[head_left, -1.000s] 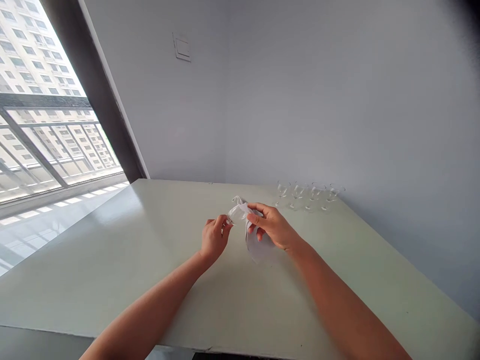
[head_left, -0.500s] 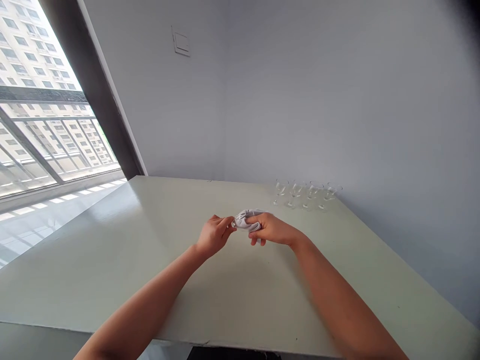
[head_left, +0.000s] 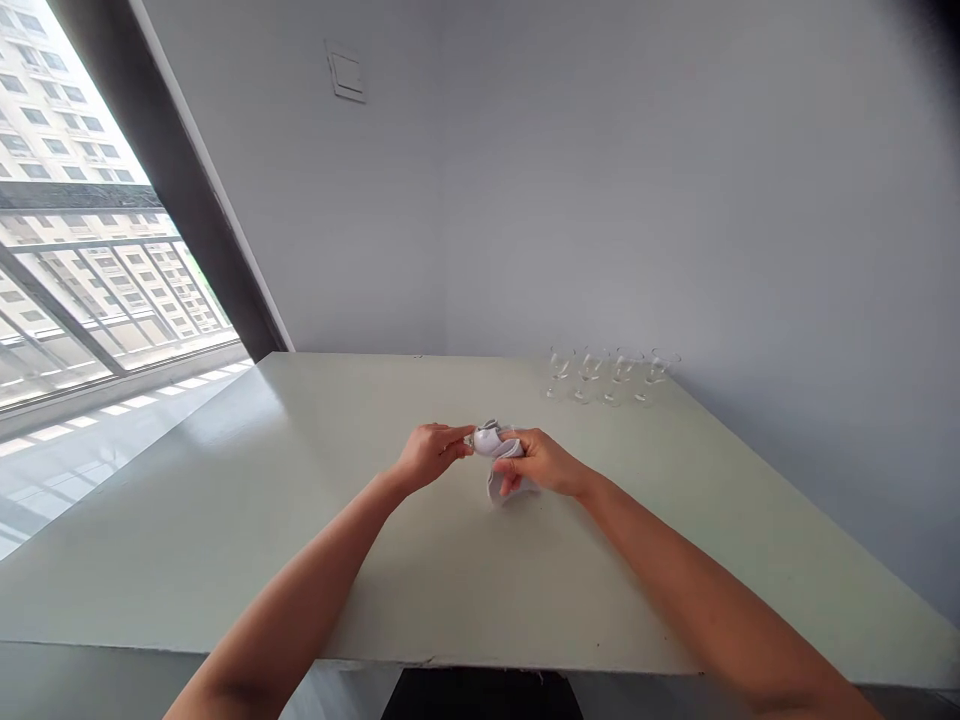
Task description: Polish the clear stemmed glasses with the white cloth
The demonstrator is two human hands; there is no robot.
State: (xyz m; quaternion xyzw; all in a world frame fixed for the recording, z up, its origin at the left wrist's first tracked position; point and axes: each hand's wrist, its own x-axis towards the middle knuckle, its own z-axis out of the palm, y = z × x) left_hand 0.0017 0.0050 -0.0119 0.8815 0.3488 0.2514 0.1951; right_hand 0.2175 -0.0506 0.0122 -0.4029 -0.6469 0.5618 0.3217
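A small stemmed glass [head_left: 486, 440] lies sideways between my hands, above the middle of the table. My left hand [head_left: 433, 455] is closed, its thumb and fingers pinching the glass at its left end, where the stem and foot are mostly hidden. Wrapped about the bowl end is a pale grey-white cloth [head_left: 495, 488], gripped by my closed right hand [head_left: 546, 463]. A loose flap of the cloth hangs below the right fingers. How far the cloth reaches into the bowl I cannot make out.
Several clear stemmed glasses [head_left: 621, 372] stand upright in a row at the table's far right, near the wall. The pale table [head_left: 225, 540] has its front edge close to me. A window with a railing [head_left: 112, 300] is on the left.
The cloth has shifted around the glass, and a flap now hangs lower under my right hand. More of the rounded bowl shows. My view has tilted slightly.
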